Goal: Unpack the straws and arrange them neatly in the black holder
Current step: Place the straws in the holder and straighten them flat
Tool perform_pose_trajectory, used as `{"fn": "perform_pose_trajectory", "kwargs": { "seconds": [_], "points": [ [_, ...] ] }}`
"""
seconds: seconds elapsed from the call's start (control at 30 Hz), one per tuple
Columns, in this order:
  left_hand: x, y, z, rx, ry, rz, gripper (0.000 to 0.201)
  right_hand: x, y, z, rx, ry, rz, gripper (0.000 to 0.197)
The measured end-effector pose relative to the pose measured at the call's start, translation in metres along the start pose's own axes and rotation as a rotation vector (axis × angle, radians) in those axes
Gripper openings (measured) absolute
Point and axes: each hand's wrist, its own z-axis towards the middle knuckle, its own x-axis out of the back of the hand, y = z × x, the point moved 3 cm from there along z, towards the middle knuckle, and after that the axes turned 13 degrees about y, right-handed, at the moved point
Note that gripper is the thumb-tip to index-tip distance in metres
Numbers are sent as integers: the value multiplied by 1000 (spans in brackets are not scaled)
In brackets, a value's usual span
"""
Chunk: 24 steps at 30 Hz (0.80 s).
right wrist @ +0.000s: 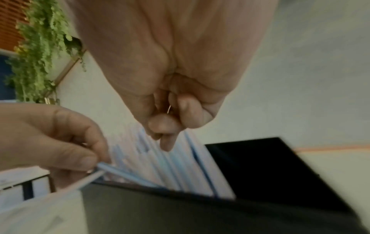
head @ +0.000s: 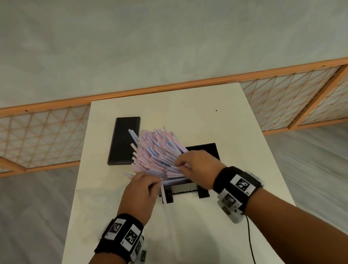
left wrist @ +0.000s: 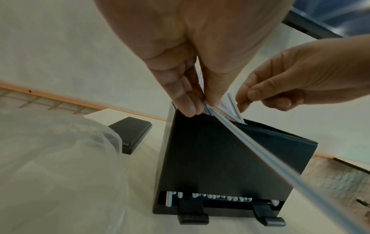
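Black holder (head: 203, 153) upright near the middle of the white table (head: 222, 113), slightly right of centre, well in from every edge; open tabletop behind it and to the right. Striped straws (head: 160, 149) fanned out of its open top, leaning up and left. Left hand (head: 142, 192) at the holder's near-left corner, fingers (left wrist: 186, 101) curled, pinching a few straws; one long straw (left wrist: 260, 152) slanting across the holder's front. Right hand (head: 192, 164) over the top, fingertips (right wrist: 167, 137) curled narrow among the straws; held or only touched, cannot tell. Black lid (head: 124, 140) flat just behind-left, under the straw tips. Clear plastic bag (left wrist: 50, 166) crowding the left side. Lattice screen (head: 34, 139) beyond the far edge
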Motion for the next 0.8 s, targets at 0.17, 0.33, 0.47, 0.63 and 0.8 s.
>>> {"fn": "perform_pose_trajectory", "kwargs": {
  "seconds": [0.17,0.33,0.47,0.63,0.8],
  "points": [
    [-2,1,0,-11,-28,28,9,13,11,-8,-44,-166,-129,22],
    [-6,-4,2,-5,-71,97,11,-10,3,-15,45,-180,-178,29],
    [-7,-1,5,15,-104,136,11,-22,-11,-21,166,-52,-226,25],
    [-6,1,5,50,-125,167,4,-42,-26,-40,336,-33,-226,50],
    [-6,-2,3,85,-155,123,9,-40,-40,-46,403,117,-64,27]
  ]
}}
